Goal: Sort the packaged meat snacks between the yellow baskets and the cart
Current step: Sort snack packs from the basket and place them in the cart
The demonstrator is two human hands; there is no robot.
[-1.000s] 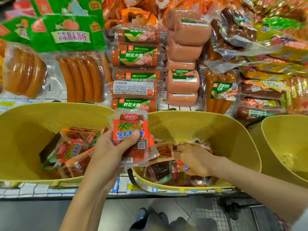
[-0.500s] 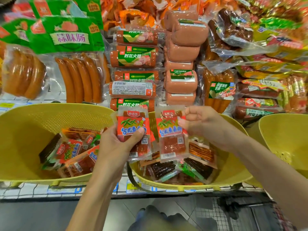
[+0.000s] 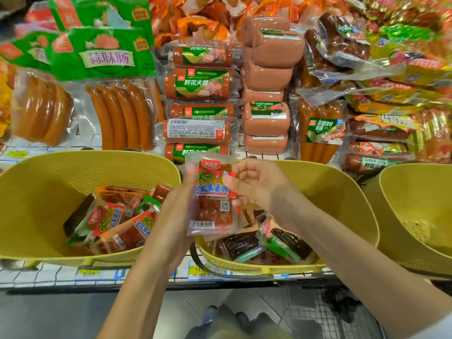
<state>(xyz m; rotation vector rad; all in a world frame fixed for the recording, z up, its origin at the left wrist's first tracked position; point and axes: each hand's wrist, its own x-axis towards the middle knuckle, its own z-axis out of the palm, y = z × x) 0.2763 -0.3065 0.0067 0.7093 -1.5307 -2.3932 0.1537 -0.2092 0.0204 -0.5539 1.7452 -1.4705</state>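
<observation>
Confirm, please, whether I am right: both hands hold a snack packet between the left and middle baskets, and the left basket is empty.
Not empty: the head view shows several packets in the left basket. The left hand and right hand hold the snack packet between it and the middle basket.

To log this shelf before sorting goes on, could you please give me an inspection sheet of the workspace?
Surface: white wire-grid shelf with price tags.
Job's things: clear red-labelled snack packet held up between left yellow plastic basket and middle yellow plastic basket, both holding packets; right yellow plastic basket shows none; wire cart below.
Clutter: nothing seen.
Hands: left hand grips the packet; right hand pinches its upper edge.
Cables: nothing seen.
Surroundings: packaged sausages and ham stacked behind.
</observation>
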